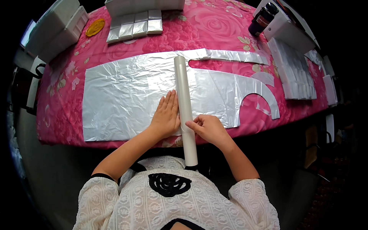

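A shiny silvery plastic apron is spread flat over the table, with a long strip and a curved loop at its right end. Across it lies a long off-white tube, pointing away from me, its near end jutting past the table edge towards my body. My left hand rests palm down on the plastic, fingers stretched out along the tube's left side. On the other side my right hand has its fingers curled in, the thumb tip against the tube. What those fingers pinch, if anything, is hidden.
A pink flowered cloth covers the table. Stacks of folded silvery packets stand at the back, and more packets at the right. Also around are a dark bottle, a yellow oval piece and white boxes at far left.
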### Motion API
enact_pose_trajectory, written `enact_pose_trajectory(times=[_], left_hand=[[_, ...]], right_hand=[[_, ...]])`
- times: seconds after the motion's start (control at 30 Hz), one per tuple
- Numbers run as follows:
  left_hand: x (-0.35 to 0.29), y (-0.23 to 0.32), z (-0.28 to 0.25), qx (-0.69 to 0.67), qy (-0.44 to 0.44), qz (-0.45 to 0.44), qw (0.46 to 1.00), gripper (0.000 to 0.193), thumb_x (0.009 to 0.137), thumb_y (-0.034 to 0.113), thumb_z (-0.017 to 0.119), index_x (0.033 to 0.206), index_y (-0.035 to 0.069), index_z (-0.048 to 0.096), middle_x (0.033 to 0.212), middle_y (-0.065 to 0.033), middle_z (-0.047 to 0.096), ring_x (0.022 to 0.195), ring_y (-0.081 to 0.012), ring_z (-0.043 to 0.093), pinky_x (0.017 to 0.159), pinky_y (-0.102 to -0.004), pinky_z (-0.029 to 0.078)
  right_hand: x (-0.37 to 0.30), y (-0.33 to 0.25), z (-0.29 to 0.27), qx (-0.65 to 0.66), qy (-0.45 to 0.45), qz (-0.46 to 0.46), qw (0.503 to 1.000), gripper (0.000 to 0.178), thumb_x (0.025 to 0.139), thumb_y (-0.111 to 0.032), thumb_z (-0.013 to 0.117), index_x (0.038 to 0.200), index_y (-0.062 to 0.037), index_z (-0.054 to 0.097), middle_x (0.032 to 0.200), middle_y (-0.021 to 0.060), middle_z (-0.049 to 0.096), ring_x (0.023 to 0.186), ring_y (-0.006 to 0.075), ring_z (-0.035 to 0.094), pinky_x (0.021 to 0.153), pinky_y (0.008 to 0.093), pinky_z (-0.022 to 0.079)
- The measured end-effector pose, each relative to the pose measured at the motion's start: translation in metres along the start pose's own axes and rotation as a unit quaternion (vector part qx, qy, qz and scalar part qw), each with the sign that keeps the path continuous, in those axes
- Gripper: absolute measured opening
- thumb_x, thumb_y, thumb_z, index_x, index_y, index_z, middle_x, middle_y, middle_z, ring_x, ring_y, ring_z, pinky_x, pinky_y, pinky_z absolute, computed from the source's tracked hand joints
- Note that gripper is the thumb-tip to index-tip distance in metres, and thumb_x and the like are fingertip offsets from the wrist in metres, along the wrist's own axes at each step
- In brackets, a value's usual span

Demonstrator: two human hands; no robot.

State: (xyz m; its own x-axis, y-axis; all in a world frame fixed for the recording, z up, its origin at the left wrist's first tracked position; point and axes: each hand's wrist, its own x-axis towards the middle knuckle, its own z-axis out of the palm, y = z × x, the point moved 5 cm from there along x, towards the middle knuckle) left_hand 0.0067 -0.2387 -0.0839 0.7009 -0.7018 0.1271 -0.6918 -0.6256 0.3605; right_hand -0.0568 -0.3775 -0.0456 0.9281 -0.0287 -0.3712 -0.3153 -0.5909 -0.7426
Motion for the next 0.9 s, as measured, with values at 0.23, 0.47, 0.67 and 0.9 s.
enact_pose_trajectory(times=[0.23, 0.47, 0.67, 0.9], left_hand=[[0.0, 0.001, -0.001, -0.001, -0.014, -0.002, 1.0, 0.066, 0.082, 0.021, 0.037, 0.137, -0.011, 0.017, 0.144, -0.0263, 0.017, 0.137, -0.0351, 0.012, 0.111, -0.0435, 0.008], [0.001, 0.002, 0.0, -0.002, -0.021, -0.004, 1.0, 0.067, 0.081, 0.02, 0.037, 0.137, -0.011, 0.017, 0.144, -0.0267, 0.016, 0.137, -0.0349, 0.012, 0.111, -0.0433, 0.008], [0.001, 0.004, -0.001, 0.005, -0.011, 0.003, 1.0, 0.067, 0.081, 0.021, 0.037, 0.137, -0.011, 0.018, 0.144, -0.0262, 0.017, 0.137, -0.0348, 0.012, 0.111, -0.0431, 0.008], [-0.001, -0.003, 0.001, 0.006, 0.0, -0.002, 1.0, 0.066, 0.082, 0.022, 0.038, 0.136, -0.011, 0.02, 0.143, -0.0275, 0.019, 0.136, -0.0359, 0.015, 0.111, -0.0435, 0.01]], right_hand=[[0.159, -0.013, -0.026, 0.35, -0.009, 0.042, 0.936, 0.049, 0.087, -0.041, 0.057, 0.097, 0.0069, 0.056, 0.085, 0.0122, 0.062, 0.069, 0.0157, 0.061, 0.063, 0.0261, 0.052], [0.209, 0.01, -0.072, 0.745, 0.106, 0.019, 0.658, 0.046, 0.087, -0.028, 0.053, 0.119, 0.0004, 0.039, 0.114, 0.0161, 0.049, 0.107, 0.0275, 0.049, 0.095, 0.0424, 0.038], [0.178, 0.051, -0.221, 0.755, 0.23, -0.151, 0.596, 0.036, 0.089, -0.032, 0.044, 0.112, -0.0042, 0.048, 0.108, 0.0109, 0.06, 0.101, 0.0265, 0.057, 0.092, 0.0415, 0.038], [0.128, -0.143, -0.133, 0.395, 0.151, -0.371, 0.827, 0.049, 0.095, -0.031, 0.042, 0.135, -0.0031, 0.034, 0.128, 0.0164, 0.049, 0.12, 0.0225, 0.045, 0.105, 0.0336, 0.028]])
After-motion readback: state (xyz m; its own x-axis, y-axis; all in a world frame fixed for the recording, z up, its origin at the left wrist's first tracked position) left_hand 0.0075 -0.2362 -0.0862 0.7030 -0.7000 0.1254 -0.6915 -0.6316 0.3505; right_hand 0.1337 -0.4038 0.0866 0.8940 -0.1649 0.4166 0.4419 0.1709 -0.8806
